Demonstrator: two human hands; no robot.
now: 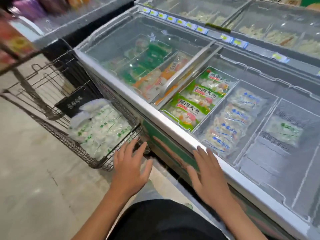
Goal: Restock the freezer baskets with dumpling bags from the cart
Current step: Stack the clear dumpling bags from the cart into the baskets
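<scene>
Both hands are out in front with fingers straight and spread, holding nothing. The left hand (129,168) hovers at the near corner of the cart (107,161), its fingertips at or just over the wire rim; whether they touch it I cannot tell. The right hand (208,177) is at the freezer's (173,130) front rim, fingertips reaching the pale metal edge.

The cart stands against the freezer's front wall, left of the hands. Its near end holds a heap of clear dumpling bags (100,129) with green print, and a black bag (76,103) stands behind them.

The freezer's sliding lid (138,49) covers its left part; the right part is open. Just right of the lid's edge, green bags (192,108) lie overlapping in a row from the front rim to the back. In the next basket (197,130) to the right, blue-print bags (230,122) overlap the same way. The basket beyond that holds a single green-print bag (284,130) toward its back, the rest of its mesh floor bare.
</scene>
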